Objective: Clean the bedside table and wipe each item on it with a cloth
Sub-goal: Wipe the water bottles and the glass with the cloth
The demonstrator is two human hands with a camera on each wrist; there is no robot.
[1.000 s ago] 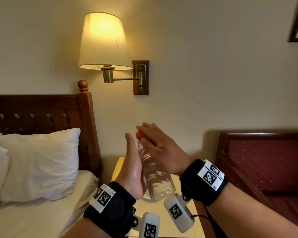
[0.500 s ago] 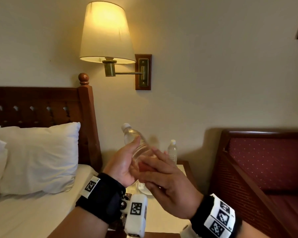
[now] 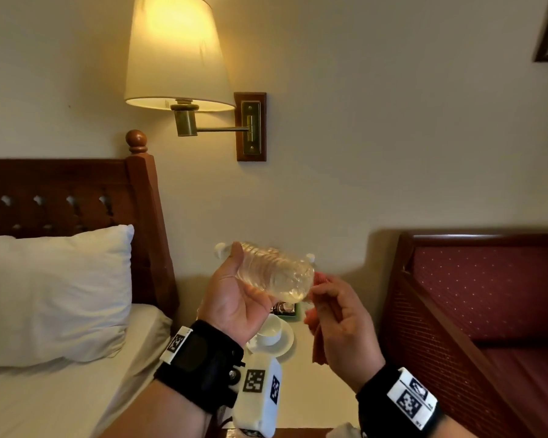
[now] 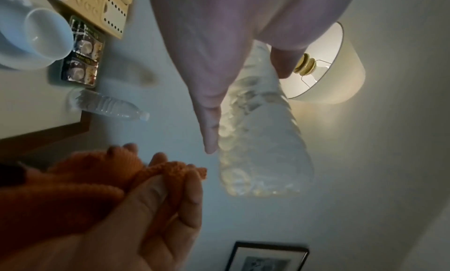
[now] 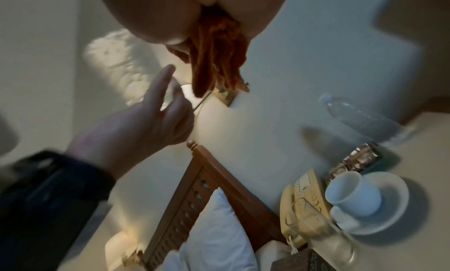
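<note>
My left hand [image 3: 234, 298] grips a clear plastic water bottle [image 3: 276, 273] and holds it level above the bedside table [image 3: 301, 368], cap to the left and base to the right. My right hand [image 3: 332, 308] pinches a bunched orange cloth [image 3: 318, 349] right at the bottle's base. In the left wrist view my fingers curl round the bottle [image 4: 263, 140], and the cloth [image 4: 85, 179] is pinched between thumb and fingers just beside its base. The right wrist view shows the cloth [image 5: 219, 63] hanging from my palm.
On the table stand a white cup on a saucer [image 3: 271, 331], a second water bottle [image 4: 107, 103] by the wall, a tray of sachets [image 4: 82, 63], a cream telephone [image 5: 304, 198] and a glass [image 5: 324, 242]. A bed with a pillow [image 3: 60, 289] lies to the left, a red sofa [image 3: 487, 295] to the right, and a wall lamp [image 3: 174, 52] hangs above.
The bottle has tipped from upright to lying level in my left hand. My right hand with the cloth has slid off its body to its base.
</note>
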